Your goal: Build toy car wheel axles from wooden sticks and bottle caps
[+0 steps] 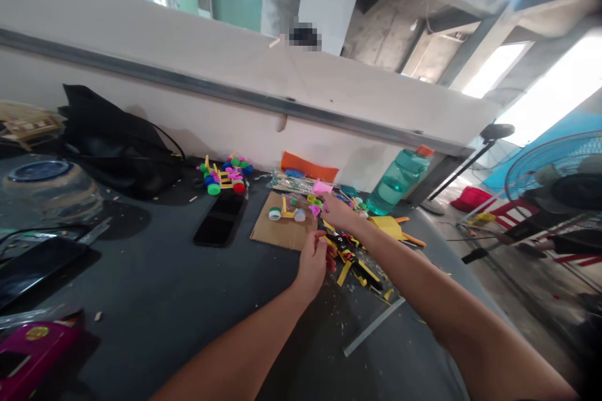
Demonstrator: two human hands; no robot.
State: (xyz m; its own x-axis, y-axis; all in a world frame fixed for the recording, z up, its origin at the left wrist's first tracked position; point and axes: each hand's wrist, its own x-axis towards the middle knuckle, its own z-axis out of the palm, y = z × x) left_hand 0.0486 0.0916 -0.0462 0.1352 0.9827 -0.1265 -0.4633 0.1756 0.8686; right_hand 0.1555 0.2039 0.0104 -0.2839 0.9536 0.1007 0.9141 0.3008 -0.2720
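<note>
My left hand (315, 263) rests by the right front corner of a piece of cardboard (270, 235), fingers loosely bent and apart from the thumb, with nothing visible in them. Beyond it, my right hand (339, 212) reaches into a pile of small coloured plastic pieces, its fingertips drawn together by a pink piece (322, 187). Whatever they pinch is too small to make out. On the cardboard stands a small toy car frame (286, 208) in yellow, with a green-and-white wheel and a pale one. Black and yellow scraps (355, 260) lie under my right forearm.
Left of the cardboard are a black phone (220, 219) and colourful assembled toys (226, 178). A teal water bottle (397, 182) stands at the back right. A grey strip (374, 327) lies in front. A fan (559, 188) is beyond the table's right edge.
</note>
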